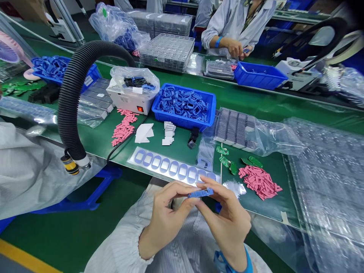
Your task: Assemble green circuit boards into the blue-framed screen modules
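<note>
- Left hand (166,223) and right hand (230,223): fingers (179,191) of both closed, gripping one blue plastic frame (200,193) by its ends, held in the air just beyond the near edge of the tabletop (182,151).
- Progress: one frame in hand; much stock is left.
- Blue crate (182,122), mid-tabletop: heaped with loose blue frames.
- Second blue crate (93,72), far left corner: also holds blue frames.
- Clear bag (133,77), on a white box (125,101): holds dark and blue parts.
- Near edge: sheet of blue rings (167,167), rings in place; pink strips (260,182) lie loose to its right, beside green circuit boards (226,157).
</note>
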Demonstrator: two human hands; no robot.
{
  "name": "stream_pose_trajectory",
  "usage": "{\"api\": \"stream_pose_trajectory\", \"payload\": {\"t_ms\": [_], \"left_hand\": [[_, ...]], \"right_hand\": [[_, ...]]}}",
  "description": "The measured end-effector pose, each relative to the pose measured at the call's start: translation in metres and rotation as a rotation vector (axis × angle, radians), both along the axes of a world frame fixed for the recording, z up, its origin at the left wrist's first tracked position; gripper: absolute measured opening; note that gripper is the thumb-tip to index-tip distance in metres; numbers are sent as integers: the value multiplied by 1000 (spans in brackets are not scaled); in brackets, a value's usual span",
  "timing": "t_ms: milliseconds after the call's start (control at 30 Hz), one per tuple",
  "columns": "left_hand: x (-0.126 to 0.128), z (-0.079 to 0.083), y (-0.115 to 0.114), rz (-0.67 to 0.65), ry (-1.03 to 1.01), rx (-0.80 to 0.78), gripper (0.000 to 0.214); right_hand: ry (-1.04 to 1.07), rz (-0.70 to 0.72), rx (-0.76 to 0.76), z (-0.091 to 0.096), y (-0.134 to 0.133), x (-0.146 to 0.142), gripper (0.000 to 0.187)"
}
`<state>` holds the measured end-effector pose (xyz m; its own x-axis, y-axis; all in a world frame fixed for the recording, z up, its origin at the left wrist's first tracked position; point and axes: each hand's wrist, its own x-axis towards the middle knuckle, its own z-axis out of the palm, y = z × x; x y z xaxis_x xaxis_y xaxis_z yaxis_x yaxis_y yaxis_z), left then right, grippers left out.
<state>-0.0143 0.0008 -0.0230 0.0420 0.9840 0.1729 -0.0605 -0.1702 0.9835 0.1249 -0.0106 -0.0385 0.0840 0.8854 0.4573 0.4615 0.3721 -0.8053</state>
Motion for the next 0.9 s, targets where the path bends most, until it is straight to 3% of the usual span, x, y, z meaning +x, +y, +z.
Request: {"api": "stream_pose_trajectory", "payload": {"t_ms": [167,400,567,667,767,833,900], "left_hand": [[-4,2,0,-14,50,36,12],[-18,-3,7,-118,55,114,17],[-28,-2,10,-250,-21,-175,23],[-32,0,11,-301,-50,-284,24],[-34,-2,9,-186,27,-129,27],[-33,-6,7,-72,161,113,31],[-31,-11,5,11,326,405,36]], "right_hand": [[55,48,-16,2,2,4,27],[-195,295,10,16,7,28,27],[-271,332,184,16,12,32,39],[-214,342,186,10,14,29,41],[11,281,-26,5,12,22,45],[226,240,-223,4,10,16,46],[390,192,-378,6,8,8,29]]}}
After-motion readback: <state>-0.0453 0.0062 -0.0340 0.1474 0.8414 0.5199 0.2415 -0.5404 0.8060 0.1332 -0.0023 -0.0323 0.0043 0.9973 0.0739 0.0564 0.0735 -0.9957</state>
